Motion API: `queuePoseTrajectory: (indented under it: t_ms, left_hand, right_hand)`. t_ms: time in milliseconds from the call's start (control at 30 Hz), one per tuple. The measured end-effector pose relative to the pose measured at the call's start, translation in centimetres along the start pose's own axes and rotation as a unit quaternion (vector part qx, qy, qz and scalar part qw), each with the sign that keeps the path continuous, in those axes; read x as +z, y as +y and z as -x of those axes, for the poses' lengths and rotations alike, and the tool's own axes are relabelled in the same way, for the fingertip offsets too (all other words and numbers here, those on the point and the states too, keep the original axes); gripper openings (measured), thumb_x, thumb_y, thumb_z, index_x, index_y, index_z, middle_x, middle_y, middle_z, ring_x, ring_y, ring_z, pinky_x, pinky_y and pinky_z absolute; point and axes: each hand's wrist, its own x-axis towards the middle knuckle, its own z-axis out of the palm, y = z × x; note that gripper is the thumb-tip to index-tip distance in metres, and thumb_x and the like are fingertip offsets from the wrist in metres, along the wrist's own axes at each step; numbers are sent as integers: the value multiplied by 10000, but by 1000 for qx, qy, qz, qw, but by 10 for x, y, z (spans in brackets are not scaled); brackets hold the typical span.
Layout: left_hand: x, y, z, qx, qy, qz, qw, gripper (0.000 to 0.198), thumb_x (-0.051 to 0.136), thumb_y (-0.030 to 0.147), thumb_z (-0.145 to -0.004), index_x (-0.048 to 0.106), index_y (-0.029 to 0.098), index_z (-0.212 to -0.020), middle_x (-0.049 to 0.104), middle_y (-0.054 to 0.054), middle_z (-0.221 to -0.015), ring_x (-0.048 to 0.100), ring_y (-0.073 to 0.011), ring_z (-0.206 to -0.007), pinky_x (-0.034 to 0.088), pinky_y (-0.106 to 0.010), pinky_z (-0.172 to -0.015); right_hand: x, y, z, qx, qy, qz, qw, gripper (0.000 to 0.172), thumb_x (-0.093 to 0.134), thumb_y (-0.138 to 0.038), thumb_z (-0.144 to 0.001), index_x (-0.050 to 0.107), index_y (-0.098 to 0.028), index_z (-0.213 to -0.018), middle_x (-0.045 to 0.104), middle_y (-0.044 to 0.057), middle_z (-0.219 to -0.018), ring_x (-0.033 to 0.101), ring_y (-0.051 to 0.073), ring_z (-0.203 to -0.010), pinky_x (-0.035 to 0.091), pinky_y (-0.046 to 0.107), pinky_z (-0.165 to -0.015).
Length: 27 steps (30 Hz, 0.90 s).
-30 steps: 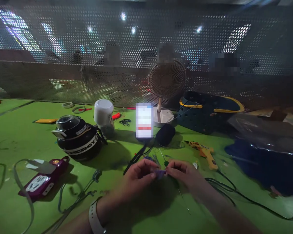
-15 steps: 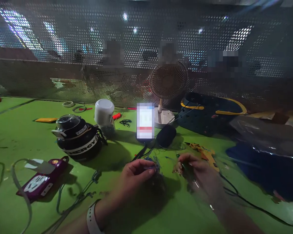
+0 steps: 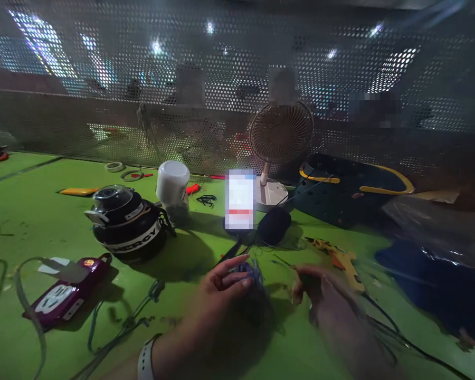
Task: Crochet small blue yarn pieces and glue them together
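My left hand (image 3: 224, 287) rests low over the green table (image 3: 31, 221), thumb and fingers pinched on a small purple-blue tangle of thread (image 3: 248, 270). To its right, my right hand (image 3: 320, 287) is smeared by motion, its fingers curled; a thin dark strand runs from it toward the tangle. Whether it holds a needle or a tool I cannot make out. A white watch band (image 3: 144, 361) shows on my left wrist.
Behind the hands stand a lit phone (image 3: 239, 199), a dark pouch (image 3: 274, 226), a small fan (image 3: 280, 138), a white jar (image 3: 172, 182) and a black round container (image 3: 127, 222). A yellow glue gun (image 3: 340, 259) lies right, a purple power strip (image 3: 65, 293) left. Perforated metal screen behind.
My hands, joined on the small piece a second ago, have drawn apart: the right has pulled to the right and blurred while the left keeps the tangle. The view shifted slightly.
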Motion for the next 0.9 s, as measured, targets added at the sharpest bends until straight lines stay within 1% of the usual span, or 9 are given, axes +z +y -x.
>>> queuePoseTrajectory:
  t_ms: [133, 200, 267, 333, 400, 500, 667, 767, 900]
  left_hand:
    - [-1, -1, -1, 0, 3, 25, 1000, 488, 850, 182, -661, 691, 197, -1122, 783, -47, -842, 711, -145, -768, 537, -240, -761]
    - [-3, -1, -2, 1, 7, 11, 1000, 515, 855, 194, -657, 684, 207, -1142, 780, -46, -859, 707, -146, -814, 522, -235, -798]
    - [-4, -1, -3, 3, 11, 2, 1000, 517, 849, 210, -667, 680, 220, -1155, 776, -38, -863, 700, -138, -831, 510, -220, -805]
    - [-5, -1, -3, 6, 12, 5, 1000, 509, 851, 221, -664, 686, 225, -1146, 772, -30, -850, 697, -133, -816, 510, -213, -789]
    - [-4, -1, -3, 10, 15, 6, 1000, 507, 855, 226, -654, 692, 222, -1135, 770, -28, -836, 695, -134, -806, 512, -209, -774]
    - [-3, 0, -2, 17, 21, 8, 1000, 499, 855, 222, -652, 699, 211, -1126, 769, -28, -824, 690, -130, -801, 512, -198, -765]
    - [-2, 0, -2, 11, 24, 9, 1000, 485, 850, 215, -661, 700, 212, -1123, 772, -31, -839, 693, -132, -810, 517, -207, -786]
    - [0, 0, -1, 11, 23, 15, 1000, 469, 849, 214, -663, 705, 203, -1109, 778, -40, -850, 702, -145, -826, 524, -223, -804]
    - [3, 2, 0, 11, 20, 33, 999, 428, 854, 201, -653, 723, 198, -1060, 787, -34, -837, 713, -137, -794, 537, -208, -774]
  right_hand:
    - [7, -1, 12, 45, 21, 139, 989, 340, 570, -485, -878, 732, -256, -1070, 749, 67, -812, 690, 214, -709, 582, 328, -657]
    - [15, -4, 18, 59, 35, 192, 979, 311, 584, -475, -868, 741, -281, -1053, 766, 53, -853, 707, 213, -767, 595, 311, -717]
    - [22, -7, 22, 54, 47, 234, 970, 285, 595, -476, -856, 756, -297, -1009, 774, 36, -910, 719, 206, -822, 596, 278, -770]
    - [24, -9, 22, 34, 40, 254, 966, 291, 575, -474, -867, 756, -297, -1010, 772, 34, -965, 729, 200, -834, 604, 254, -765]
    - [23, -9, 19, 5, -2, 272, 962, 292, 550, -438, -891, 740, -292, -1057, 771, 41, -984, 738, 200, -818, 615, 258, -747]
    - [18, -8, 14, -39, -60, 319, 945, 257, 551, -346, -907, 715, -311, -1102, 770, 29, -1000, 739, 209, -857, 614, 277, -778]
    - [17, -9, 11, -78, -93, 330, 936, 287, 514, -249, -930, 667, -322, -1162, 763, 16, -1000, 735, 184, -852, 610, 235, -731]
    - [19, -6, 11, -133, -119, 343, 922, 341, 528, -189, -909, 633, -314, -1209, 754, 18, -1012, 723, 184, -872, 597, 239, -758]
    - [18, 7, 11, -198, -116, 365, 902, 408, 532, -168, -893, 583, -328, -1265, 749, 6, -972, 717, 176, -823, 588, 239, -756]
